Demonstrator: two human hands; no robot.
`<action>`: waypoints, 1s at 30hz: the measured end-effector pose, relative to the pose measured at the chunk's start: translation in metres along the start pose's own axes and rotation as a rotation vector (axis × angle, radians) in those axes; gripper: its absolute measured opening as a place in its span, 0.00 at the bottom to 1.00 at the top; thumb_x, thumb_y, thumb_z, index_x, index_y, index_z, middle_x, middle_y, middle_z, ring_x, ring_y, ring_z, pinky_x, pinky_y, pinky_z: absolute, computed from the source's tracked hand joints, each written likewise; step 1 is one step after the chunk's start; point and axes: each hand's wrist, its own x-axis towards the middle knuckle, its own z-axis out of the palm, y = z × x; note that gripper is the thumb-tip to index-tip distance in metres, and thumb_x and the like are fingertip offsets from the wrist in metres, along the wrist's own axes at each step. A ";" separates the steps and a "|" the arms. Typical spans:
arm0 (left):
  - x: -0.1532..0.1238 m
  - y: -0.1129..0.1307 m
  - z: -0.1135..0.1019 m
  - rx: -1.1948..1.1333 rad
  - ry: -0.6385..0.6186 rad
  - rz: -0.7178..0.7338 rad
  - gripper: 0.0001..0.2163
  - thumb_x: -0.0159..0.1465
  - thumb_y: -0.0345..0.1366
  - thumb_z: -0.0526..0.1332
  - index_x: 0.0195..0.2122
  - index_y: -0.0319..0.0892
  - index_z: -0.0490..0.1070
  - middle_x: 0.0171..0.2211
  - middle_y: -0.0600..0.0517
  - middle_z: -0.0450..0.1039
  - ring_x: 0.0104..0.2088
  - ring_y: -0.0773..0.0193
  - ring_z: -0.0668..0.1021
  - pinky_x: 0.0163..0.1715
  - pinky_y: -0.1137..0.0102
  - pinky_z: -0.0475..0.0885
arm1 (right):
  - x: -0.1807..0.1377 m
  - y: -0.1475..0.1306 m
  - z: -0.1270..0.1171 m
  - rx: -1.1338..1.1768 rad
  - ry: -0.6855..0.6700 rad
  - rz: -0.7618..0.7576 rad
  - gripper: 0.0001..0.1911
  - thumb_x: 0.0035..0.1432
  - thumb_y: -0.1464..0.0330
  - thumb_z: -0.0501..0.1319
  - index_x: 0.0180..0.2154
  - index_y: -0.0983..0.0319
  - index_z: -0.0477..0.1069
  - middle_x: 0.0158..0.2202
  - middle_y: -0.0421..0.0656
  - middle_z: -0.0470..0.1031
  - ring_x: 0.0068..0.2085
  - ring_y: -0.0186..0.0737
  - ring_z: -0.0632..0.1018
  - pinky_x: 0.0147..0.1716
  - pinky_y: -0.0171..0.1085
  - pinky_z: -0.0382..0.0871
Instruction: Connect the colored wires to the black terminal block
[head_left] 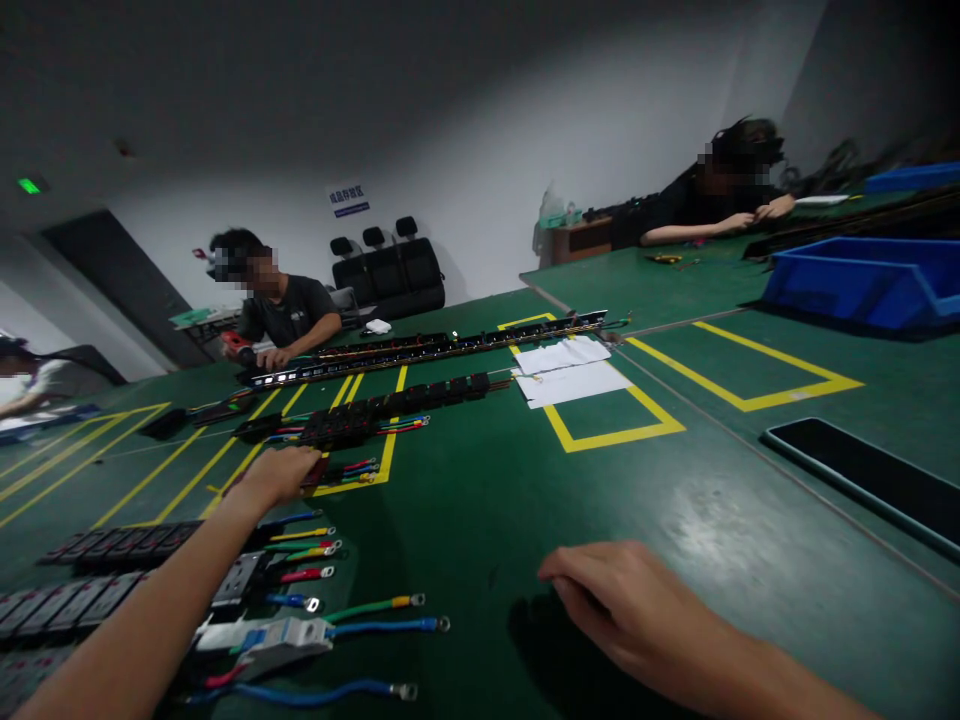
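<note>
An electrical assembly workshop: green workbenches (480, 500) taped with yellow lines, long power strips (420, 348), wired breakers (292, 632), blue bins (862, 280), seated workers.

Dark green table (480, 500) is carrying yellow tape lines (615, 437), which are boxing in the white sheets (570, 372). Left of the sheets, black socket strips (420, 350) are lying. Below-left of the sheets, leads (375, 606) are showing blue, green, red and yellow sleeves beside a white-and-blue breaker (292, 635). Right of the sheets, blue bins (862, 280) are standing. Below-right of the sheets, a slab (870, 475) is showing plain glossy black.
</note>
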 end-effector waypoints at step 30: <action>-0.049 0.198 -0.134 -0.639 0.105 0.534 0.22 0.54 0.34 0.62 0.52 0.44 0.73 0.47 0.49 0.79 0.45 0.57 0.80 0.42 0.68 0.74 | 0.026 0.069 -0.030 -0.178 0.526 -0.150 0.11 0.65 0.59 0.60 0.39 0.61 0.73 0.39 0.44 0.71 0.35 0.36 0.75 0.36 0.35 0.70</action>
